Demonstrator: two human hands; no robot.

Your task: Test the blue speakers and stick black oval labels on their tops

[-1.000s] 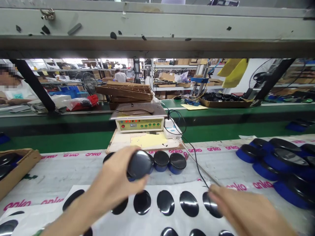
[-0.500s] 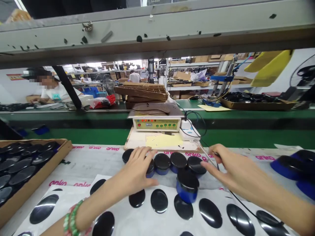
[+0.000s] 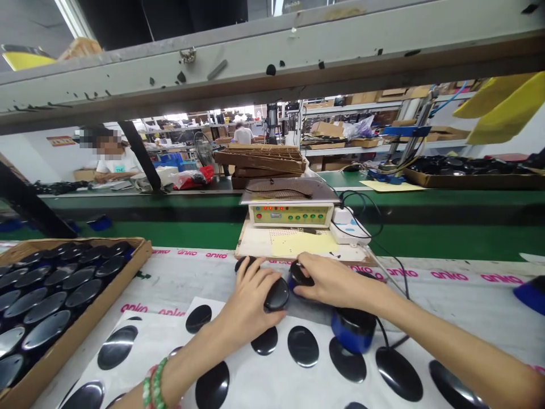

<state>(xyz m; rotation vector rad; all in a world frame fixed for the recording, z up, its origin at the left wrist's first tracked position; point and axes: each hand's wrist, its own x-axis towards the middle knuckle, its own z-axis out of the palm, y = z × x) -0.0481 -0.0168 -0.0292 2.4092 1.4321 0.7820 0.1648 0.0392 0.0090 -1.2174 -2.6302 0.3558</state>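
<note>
Both hands work a row of round blue pucks at table centre, just below the tester. The left hand cups a puck, fingers curled over its glossy black top; the right hand, at 3 o'clock from it, closes on the next puck. A firm grip on the blue rims looks wisest, sparing the tops from smudges. Both pucks sit flat, tops up; being round, neither has a long axis. Another puck stands at 5 o'clock.
</note>
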